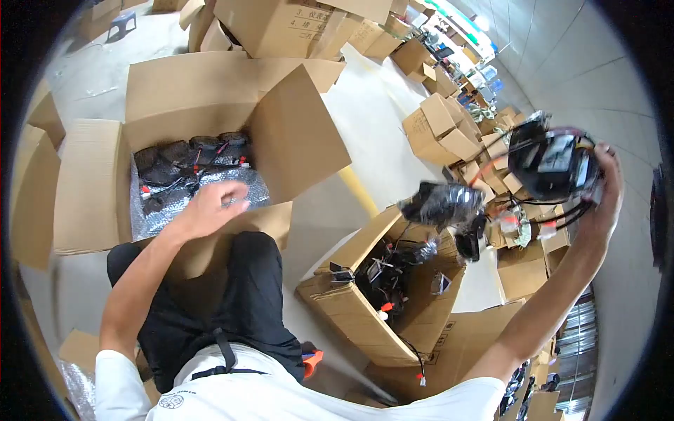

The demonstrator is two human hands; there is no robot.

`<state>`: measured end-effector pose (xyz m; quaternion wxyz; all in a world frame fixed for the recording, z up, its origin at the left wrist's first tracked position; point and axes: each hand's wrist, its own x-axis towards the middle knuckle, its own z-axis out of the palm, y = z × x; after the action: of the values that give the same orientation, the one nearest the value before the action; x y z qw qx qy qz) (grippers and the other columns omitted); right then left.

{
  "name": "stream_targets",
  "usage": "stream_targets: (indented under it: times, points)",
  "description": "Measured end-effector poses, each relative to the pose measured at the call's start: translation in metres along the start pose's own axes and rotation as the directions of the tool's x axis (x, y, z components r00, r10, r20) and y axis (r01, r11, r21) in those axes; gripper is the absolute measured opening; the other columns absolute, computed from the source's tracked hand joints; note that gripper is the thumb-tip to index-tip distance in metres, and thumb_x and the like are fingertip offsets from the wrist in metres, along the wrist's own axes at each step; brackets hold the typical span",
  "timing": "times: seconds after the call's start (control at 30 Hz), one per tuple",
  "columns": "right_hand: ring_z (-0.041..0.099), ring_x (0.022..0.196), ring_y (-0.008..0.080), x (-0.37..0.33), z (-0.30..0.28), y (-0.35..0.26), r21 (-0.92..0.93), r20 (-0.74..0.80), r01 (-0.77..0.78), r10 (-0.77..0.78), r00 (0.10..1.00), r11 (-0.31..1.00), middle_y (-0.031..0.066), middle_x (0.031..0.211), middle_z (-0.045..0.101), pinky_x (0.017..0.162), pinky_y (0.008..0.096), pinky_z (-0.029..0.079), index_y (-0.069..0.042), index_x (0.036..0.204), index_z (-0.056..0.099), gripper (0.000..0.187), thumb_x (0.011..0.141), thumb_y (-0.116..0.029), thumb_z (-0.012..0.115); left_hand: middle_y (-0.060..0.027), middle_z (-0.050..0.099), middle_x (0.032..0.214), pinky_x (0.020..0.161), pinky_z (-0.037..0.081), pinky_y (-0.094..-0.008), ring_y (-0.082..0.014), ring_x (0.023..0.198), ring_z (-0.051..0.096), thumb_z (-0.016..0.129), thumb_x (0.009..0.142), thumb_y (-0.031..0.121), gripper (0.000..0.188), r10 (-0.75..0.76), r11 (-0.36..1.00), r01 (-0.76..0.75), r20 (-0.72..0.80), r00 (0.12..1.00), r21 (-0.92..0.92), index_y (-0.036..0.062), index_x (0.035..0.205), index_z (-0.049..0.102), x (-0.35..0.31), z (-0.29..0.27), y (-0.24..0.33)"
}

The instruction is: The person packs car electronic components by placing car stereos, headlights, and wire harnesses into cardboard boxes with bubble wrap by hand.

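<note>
My right hand (609,175) is raised at the far right, its fingers closed on the edge of a black display unit with cables (558,165). Wires run from the unit to a black bundle in clear plastic (446,203), which hangs over a half-filled carton (344,309) of black parts and cables. My left hand (217,207) hovers over the near side of an open cardboard box (91,186), fingers loosely bent and apart, holding nothing. In that box, several black units with connectors (175,154) lie in a row on bubble wrap (242,186).
Large cartons (274,28) stand behind the open box. More cardboard boxes (442,130) are piled toward the back right, beside a pale wall (597,70). A blue stool (123,24) stands at the far left. An orange-handled tool (314,361) lies beside my leg.
</note>
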<state>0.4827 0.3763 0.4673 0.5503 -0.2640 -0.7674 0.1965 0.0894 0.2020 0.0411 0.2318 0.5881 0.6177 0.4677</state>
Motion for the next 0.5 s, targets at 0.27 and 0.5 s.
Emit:
stream_targets:
  times: [0.27, 0.5]
  points:
    - [0.050, 0.060, 0.0042, -0.074, 0.156, -0.021, -0.079, 0.602, -0.138, 0.158, 0.783, 0.987, -0.0030, 0.073, 0.058, 0.053, 0.0185, 0.037, -0.008, 0.096, 0.068, 0.018, 0.078, -0.008, 0.070, -0.0151, 0.054, 0.135, 0.109, 0.039, -0.0379, -0.0225, 0.129, 0.050, 0.069, 0.091, 0.040, 0.066, 0.448, 0.783, -0.553, -0.359, 0.819, -0.285, 0.0002, 0.139, 0.047, 0.031, -0.077, 0.153]
    - [0.058, 0.063, 0.0111, -0.161, 0.270, 0.005, 0.151, 0.939, -0.308, -0.040, 0.341, 0.939, 0.0045, 0.070, 0.063, 0.058, 0.0282, 0.047, 0.002, 0.084, 0.069, 0.014, 0.079, -0.010, 0.065, -0.0098, 0.062, 0.111, 0.092, 0.047, -0.0300, -0.0162, 0.104, 0.058, 0.083, 0.077, 0.030, 0.066, 0.397, 0.785, -0.160, 0.289, 0.871, -0.598, -0.0034, 0.127, 0.053, 0.008, -0.048, 0.153]
